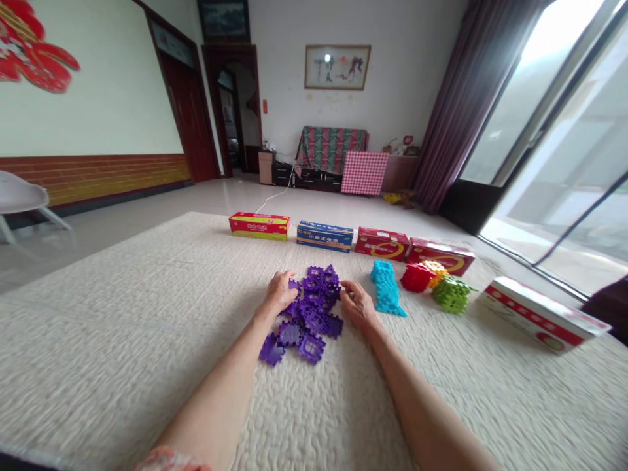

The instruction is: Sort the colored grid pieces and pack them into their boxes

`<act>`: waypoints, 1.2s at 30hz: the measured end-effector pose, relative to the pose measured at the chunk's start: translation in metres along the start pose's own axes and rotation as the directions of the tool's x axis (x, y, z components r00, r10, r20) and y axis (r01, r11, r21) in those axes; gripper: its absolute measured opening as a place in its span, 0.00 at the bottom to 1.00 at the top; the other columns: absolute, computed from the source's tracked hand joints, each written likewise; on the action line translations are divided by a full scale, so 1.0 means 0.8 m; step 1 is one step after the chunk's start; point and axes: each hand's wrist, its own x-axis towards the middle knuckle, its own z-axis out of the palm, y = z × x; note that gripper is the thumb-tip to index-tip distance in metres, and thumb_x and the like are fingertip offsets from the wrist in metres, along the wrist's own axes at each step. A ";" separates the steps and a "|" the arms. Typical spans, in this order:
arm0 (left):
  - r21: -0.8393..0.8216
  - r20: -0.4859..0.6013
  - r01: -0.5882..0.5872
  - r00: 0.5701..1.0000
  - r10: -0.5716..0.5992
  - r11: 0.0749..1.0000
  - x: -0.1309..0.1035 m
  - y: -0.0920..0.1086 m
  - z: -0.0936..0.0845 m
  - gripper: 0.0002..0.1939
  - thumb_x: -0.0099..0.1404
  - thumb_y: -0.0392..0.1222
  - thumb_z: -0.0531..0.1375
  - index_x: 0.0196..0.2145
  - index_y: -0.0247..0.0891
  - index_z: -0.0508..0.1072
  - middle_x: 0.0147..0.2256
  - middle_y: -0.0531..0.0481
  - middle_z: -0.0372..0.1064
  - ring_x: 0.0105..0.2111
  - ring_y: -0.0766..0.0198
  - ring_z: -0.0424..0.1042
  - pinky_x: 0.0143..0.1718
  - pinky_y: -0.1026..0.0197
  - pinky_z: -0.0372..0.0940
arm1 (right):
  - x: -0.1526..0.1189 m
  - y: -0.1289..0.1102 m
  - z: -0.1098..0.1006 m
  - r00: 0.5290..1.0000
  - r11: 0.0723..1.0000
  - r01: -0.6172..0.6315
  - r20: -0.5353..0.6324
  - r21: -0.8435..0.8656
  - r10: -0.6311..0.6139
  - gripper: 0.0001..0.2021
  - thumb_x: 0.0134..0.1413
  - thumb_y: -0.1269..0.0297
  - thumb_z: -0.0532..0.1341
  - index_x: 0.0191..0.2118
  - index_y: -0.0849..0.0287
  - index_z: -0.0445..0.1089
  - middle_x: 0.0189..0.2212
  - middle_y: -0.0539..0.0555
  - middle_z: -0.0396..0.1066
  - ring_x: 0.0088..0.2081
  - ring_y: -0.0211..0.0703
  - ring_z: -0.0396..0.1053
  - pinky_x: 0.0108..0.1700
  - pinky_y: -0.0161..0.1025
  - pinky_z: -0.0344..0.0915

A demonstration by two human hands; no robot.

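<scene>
A loose pile of purple interlocking plastic pieces (316, 297), flat squares with notched edges, lies on the quilted cover in front of me. At its left edge my left hand (280, 292) has thumb and forefinger around a purple piece (294, 284). Against the right edge rests my right hand (357, 303), its fingers slightly apart and curved, fingertips at the pieces. Several purple squares, one a windowed piece (311, 348), lie spread toward me. Right of my right hand is a group of joined light-blue pieces (386, 288).
Farther right sit red pieces (416, 278), yellow pieces (436, 271) and green pieces (451, 294). Along the back stand a red-and-yellow box (260, 226), a blue box (324, 237) and two dark red boxes (381, 244). A white-and-red box (544, 314) lies at the right.
</scene>
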 end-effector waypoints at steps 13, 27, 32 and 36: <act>-0.187 -0.126 -0.215 0.973 0.193 0.959 0.001 0.031 -0.012 0.16 0.60 0.34 0.53 0.42 0.40 0.77 0.44 0.50 0.76 0.45 0.63 0.73 0.50 0.64 0.64 | -0.054 -0.010 -0.042 0.984 0.989 0.150 0.100 0.016 -0.150 0.16 0.52 0.67 0.54 0.48 0.60 0.64 0.40 0.58 0.69 0.39 0.43 0.68 0.42 0.41 0.66; -0.098 0.101 -0.564 0.814 0.572 0.820 -0.029 0.068 0.017 0.16 0.60 0.35 0.55 0.44 0.40 0.76 0.43 0.48 0.74 0.45 0.60 0.71 0.51 0.60 0.63 | -0.072 -0.011 -0.069 0.983 0.985 0.126 0.120 0.114 -0.139 0.12 0.53 0.68 0.54 0.43 0.57 0.68 0.36 0.55 0.71 0.36 0.42 0.69 0.39 0.39 0.65; -0.145 0.167 -0.567 0.794 0.585 0.811 -0.027 0.068 0.000 0.17 0.59 0.42 0.59 0.47 0.41 0.74 0.47 0.49 0.72 0.48 0.60 0.69 0.53 0.60 0.60 | -0.073 -0.016 -0.071 0.961 0.973 0.202 0.168 0.112 -0.219 0.14 0.51 0.70 0.56 0.45 0.58 0.67 0.40 0.56 0.70 0.39 0.43 0.68 0.42 0.39 0.64; -0.143 0.229 -0.507 0.818 0.527 0.850 -0.024 0.064 -0.014 0.25 0.56 0.47 0.62 0.51 0.40 0.71 0.53 0.47 0.67 0.55 0.57 0.64 0.58 0.59 0.57 | -0.073 -0.015 -0.070 0.959 0.972 0.205 0.174 0.117 -0.224 0.14 0.51 0.69 0.56 0.45 0.59 0.67 0.40 0.56 0.70 0.39 0.43 0.68 0.42 0.39 0.64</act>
